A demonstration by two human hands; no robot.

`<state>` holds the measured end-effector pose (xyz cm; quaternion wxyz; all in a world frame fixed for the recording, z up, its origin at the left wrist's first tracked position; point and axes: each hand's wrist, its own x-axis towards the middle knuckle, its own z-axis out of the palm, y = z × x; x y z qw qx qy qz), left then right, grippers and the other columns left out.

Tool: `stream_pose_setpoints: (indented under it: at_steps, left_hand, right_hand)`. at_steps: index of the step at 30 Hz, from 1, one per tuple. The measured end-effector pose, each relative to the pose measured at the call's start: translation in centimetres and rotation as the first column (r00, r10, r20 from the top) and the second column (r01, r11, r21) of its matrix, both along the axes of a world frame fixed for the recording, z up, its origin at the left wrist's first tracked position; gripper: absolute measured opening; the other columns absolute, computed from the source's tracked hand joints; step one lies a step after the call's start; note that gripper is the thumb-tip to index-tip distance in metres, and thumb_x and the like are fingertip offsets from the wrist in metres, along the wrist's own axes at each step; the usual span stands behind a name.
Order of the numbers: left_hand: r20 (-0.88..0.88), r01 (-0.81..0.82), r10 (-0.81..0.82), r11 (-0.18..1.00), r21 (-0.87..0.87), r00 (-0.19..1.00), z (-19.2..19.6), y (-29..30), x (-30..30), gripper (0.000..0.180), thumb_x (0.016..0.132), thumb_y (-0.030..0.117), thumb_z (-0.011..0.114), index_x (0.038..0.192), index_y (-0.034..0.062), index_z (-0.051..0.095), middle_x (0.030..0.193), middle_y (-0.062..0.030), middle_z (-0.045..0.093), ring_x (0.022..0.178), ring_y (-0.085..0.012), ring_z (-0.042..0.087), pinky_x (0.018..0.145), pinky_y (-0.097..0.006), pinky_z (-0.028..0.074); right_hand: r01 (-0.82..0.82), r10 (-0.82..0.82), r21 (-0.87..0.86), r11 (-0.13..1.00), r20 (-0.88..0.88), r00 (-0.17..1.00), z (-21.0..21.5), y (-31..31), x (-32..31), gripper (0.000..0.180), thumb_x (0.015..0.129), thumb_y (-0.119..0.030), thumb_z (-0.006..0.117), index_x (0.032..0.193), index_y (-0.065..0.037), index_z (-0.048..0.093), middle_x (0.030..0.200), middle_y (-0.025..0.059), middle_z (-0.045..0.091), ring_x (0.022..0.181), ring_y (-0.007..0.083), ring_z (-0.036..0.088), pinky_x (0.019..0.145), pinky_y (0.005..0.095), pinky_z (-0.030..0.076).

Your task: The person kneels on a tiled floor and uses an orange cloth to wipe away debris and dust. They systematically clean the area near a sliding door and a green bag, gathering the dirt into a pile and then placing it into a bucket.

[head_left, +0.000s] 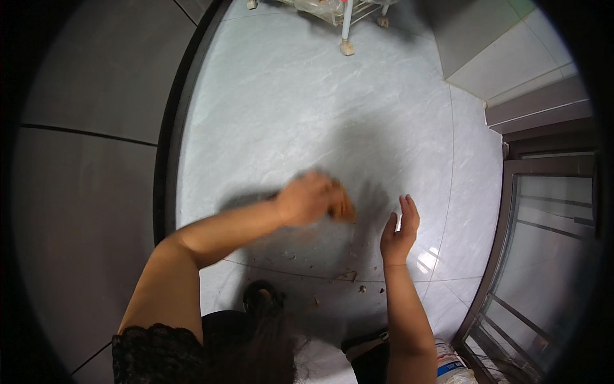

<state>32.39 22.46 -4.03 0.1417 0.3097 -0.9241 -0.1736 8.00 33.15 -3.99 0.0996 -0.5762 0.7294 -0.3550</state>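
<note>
While the left hand (308, 198) is smeared by motion, its fingers look curled shut around a small brown-orange thing (343, 208), perhaps a cloth or sponge, pressed low against the pale marbled floor (288, 102). Just beside it the right hand (399, 230) stands on edge, fingers straight, together and holding nothing. Brown crumbs (348, 276) lie scattered on the tiles nearer the person. Farther off stands a white rack leg (346, 29); a glass door (543, 243) is at the right.
</note>
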Motion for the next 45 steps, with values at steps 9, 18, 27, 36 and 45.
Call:
stream_pose_setpoints:
  at_steps: [9,18,27,36,45]
  left_hand:
    - [0.195,-0.527,0.526,0.849,-0.052,0.828,-4.3,-13.6,-1.8,0.033,0.088,0.021,0.06,0.121,0.0143,0.066,0.116,-0.0155,0.057,0.116,-0.0317,0.05,0.088,-0.04,0.05]
    - [0.061,0.224,-0.244,0.947,0.228,0.968,-3.1,0.1,-5.2,0.025,0.088,0.013,0.058,0.111,0.0163,0.066,0.105,-0.0103,0.061,0.097,-0.0282,0.058,0.078,-0.038,0.051]
    - [0.088,-0.655,0.649,0.75,0.096,0.756,-3.7,-18.7,-4.7,0.056,0.089,0.02,0.064,0.142,0.0174,0.047,0.134,-0.0158,0.048,0.119,-0.0388,0.044,0.104,-0.043,0.04]
    - [0.328,-0.352,0.3,0.929,0.11,0.896,-2.0,-16.0,-21.4,0.057,0.083,0.011,0.061,0.137,0.017,0.048,0.128,-0.0084,0.051,0.121,-0.0361,0.045,0.099,-0.046,0.042]
    - [0.286,0.4,-0.431,0.902,0.162,0.856,-2.0,0.9,-19.6,0.061,0.077,0.003,0.064,0.134,0.0206,0.05,0.126,-0.0031,0.05,0.118,-0.0288,0.044,0.087,-0.046,0.044]
  right_hand:
    - [0.037,-0.038,0.019,0.999,0.015,0.999,-0.6,0.1,-0.4,0.046,0.086,0.004,0.056,0.13,-0.006,0.057,0.137,0.0168,0.051,0.123,0.0347,0.049,0.1,0.0405,0.045]
    - [0.047,-0.048,0.048,0.998,0.031,0.998,0.2,0.8,-1.0,0.044,0.087,0.002,0.057,0.13,-0.007,0.056,0.139,0.0164,0.049,0.127,0.034,0.047,0.1,0.0398,0.045]
    - [0.214,-0.22,0.107,0.971,0.04,0.975,-0.5,2.1,-7.0,0.042,0.091,0.0,0.056,0.132,-0.006,0.055,0.141,0.0177,0.047,0.129,0.0327,0.045,0.103,0.0391,0.043]
    - [0.285,-0.294,0.097,0.954,0.095,0.951,-1.5,3.6,-7.6,0.04,0.089,0.001,0.056,0.129,-0.004,0.058,0.14,0.0181,0.048,0.129,0.0336,0.046,0.101,0.0389,0.045]
    - [0.36,-0.364,0.051,0.931,0.132,0.922,-0.1,3.9,-9.7,0.04,0.09,0.002,0.054,0.129,-0.003,0.057,0.139,0.0185,0.049,0.127,0.0332,0.049,0.099,0.0378,0.047]
